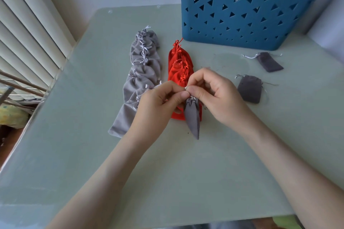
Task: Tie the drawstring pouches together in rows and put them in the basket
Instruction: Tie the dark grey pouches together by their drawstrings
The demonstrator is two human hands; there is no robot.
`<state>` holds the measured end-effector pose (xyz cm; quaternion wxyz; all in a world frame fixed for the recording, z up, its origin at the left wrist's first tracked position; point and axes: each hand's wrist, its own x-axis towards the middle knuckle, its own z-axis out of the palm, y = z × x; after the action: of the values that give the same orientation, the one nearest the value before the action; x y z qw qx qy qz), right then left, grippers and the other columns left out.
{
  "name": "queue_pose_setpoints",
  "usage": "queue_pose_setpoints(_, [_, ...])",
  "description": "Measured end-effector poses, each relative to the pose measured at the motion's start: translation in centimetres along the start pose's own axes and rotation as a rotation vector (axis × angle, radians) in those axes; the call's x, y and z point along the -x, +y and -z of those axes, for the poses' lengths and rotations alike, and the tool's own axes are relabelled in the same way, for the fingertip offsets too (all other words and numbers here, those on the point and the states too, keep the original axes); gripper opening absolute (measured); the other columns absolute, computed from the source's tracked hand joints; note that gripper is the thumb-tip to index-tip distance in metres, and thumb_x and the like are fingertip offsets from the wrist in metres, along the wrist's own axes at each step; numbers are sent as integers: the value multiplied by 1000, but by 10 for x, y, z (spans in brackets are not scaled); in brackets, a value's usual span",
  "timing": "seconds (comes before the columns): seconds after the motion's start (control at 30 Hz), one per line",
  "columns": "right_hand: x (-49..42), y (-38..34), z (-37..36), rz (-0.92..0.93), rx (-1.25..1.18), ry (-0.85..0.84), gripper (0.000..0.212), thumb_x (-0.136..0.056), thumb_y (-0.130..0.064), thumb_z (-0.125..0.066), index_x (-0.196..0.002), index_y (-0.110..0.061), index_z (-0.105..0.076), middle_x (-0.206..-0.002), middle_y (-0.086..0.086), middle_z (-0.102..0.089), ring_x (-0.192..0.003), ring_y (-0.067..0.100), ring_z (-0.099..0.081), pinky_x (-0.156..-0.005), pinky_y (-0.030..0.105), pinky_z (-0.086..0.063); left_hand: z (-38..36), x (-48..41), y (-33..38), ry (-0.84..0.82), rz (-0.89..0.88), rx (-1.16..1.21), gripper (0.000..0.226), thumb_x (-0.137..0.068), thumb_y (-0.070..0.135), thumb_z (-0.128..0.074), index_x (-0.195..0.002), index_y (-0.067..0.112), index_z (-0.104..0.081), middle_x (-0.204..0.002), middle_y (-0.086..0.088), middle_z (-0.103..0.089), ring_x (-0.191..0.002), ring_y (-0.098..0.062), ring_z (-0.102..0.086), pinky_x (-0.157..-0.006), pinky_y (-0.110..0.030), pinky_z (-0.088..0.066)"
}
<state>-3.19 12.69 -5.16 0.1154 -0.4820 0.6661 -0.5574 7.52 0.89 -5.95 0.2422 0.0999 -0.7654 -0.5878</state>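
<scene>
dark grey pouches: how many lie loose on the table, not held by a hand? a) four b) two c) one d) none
b: the far pouch lies by the basket, the near pouch right of the right hand, both untouched; a third, the held pouch, hangs pinched between the left hand and right hand.

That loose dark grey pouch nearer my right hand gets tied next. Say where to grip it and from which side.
Pinch the nearer dark pouch at its gathered neck, coming from above at its far-left end. The body lies flat on the table; the bunched neck probably gives the best purchase.
</scene>
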Motion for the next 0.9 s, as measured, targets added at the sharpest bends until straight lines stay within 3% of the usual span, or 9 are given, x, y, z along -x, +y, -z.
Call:
queue_pose_setpoints(0.13, [0,-2,0,76,62,-3,18,-91,-11,-56,-91,-29,-58,-83,-14,-58,-82,1,-54,-78,15,-40,0,-1,4,-48,103,130,18,-90,5,-58,-73,10,-62,-60,6,-64,-56,-6,-58,-55,-19,-49])
queue_pose_setpoints(0.23, [-1,-1,1,107,148,21,14,-90,-17,-58,-87,-31,-58,-83,-22,-55,-86,5,-51,-81,16,-37,2,-2,4,-83,133,167,15,-89,10,-58,-74,9,-63,-62,4,-64,-57,-9,-58,-53,-21,-49])
queue_pose_setpoints(0.33, [-1,-2,0,165,228,65,5,-88,-23,-58,-86,-27,-60,-82,-21,-50,-83,8,-48,-77,17,-37,0,0,4,-99,124,190,12,-82,16,-66,-73,10,-63,-63,-1,-63,-57,-12,-56,-54,-23,-47])
queue_pose_setpoints(0.47, [-1,-6,1,185,203,116,9,-86,-20,-62,-85,-29,-61,-84,-16,-45,-77,5,-45,-72,15,-38,-5,2,3,-82,124,295,15,-82,17,-68,-70,11,-61,-61,0,-61,-56,-10,-54,-53,-19,-44])
queue_pose_setpoints(0.6, [-1,-6,0,-73,-154,-11,8,-89,-22,-57,-97,-20,-57,-78,-12,-59,-77,10,-54,-74,23,-43,-6,-1,3,-58,114,334,14,-82,19,-63,-71,12,-59,-66,-9,-60,-57,-14,-50,-51,-23,-41])
queue_pose_setpoints(0.7, [0,-3,4,-224,-300,-130,31,-90,-40,-51,-96,-11,-60,-82,-7,-61,-83,7,-54,-77,24,-41,-5,-1,3,-36,111,315,14,-82,20,-64,-72,12,-59,-64,-4,-59,-57,-12,-50,-51,-23,-40])
queue_pose_setpoints(0.8, [-1,-2,5,-256,-315,-201,17,-88,-35,-59,-94,-20,-65,-82,-14,-68,-83,-2,-59,-78,12,-42,-1,-1,1,-5,94,303,11,-83,21,-65,-73,15,-64,-63,0,-59,-58,-10,-51,-53,-22,-42])
queue_pose_setpoints(0.9, [-2,2,7,-246,-183,-225,6,-88,-21,-62,-92,-24,-65,-85,-11,-70,-86,1,-61,-83,16,-44,-2,0,1,-24,86,307,11,-86,19,-60,-79,17,-69,-75,-1,-65,-66,-8,-54,-62,-18,-44])
